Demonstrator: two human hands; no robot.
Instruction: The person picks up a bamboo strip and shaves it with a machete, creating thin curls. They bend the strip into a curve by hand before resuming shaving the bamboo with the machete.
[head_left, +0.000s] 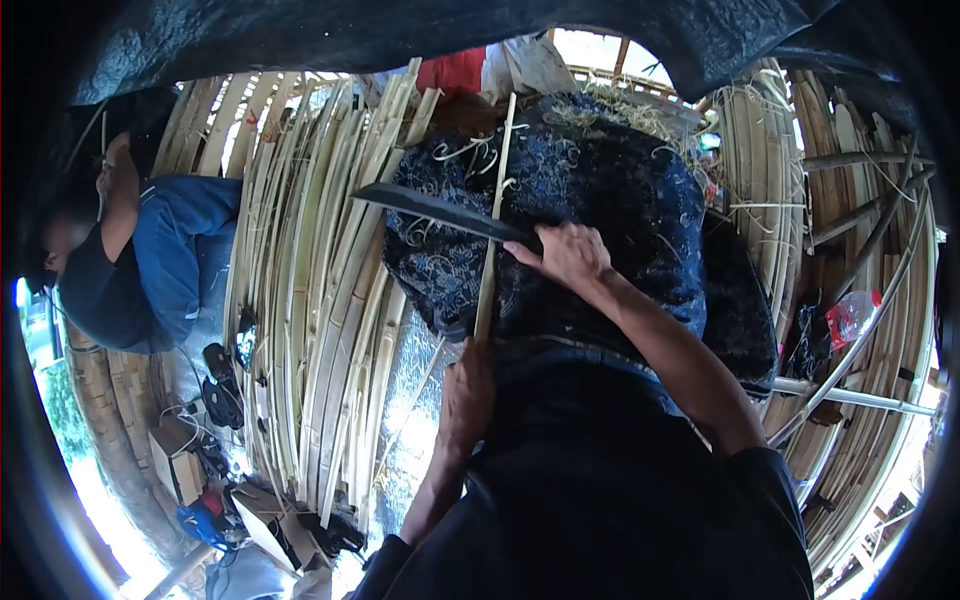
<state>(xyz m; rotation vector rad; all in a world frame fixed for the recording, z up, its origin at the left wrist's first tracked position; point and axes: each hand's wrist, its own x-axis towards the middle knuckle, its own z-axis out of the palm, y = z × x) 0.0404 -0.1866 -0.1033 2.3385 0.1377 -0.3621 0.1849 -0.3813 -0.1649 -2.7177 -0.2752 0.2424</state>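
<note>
My right hand (573, 254) is closed round the handle of a machete (430, 207), whose dark blade points left. The blade lies across a thin bamboo strip (487, 283), and my right thumb reaches along beside the strip. Closer to my body, my left hand (468, 385) grips the lower end of that strip. The strip runs away from me over a dark blue patterned cloth (630, 190) spread in front of me. Curled shavings (460, 152) lie on the cloth, and some hang at the strip's far part.
Long split bamboo strips (320, 280) are stacked to my left, with more bamboo (755, 150) on the right. At far left sits another person (120, 250). A clear bottle (853, 318) lies at right. Cardboard boxes (178, 460) stand lower left. A dark sheet (400, 38) hangs overhead.
</note>
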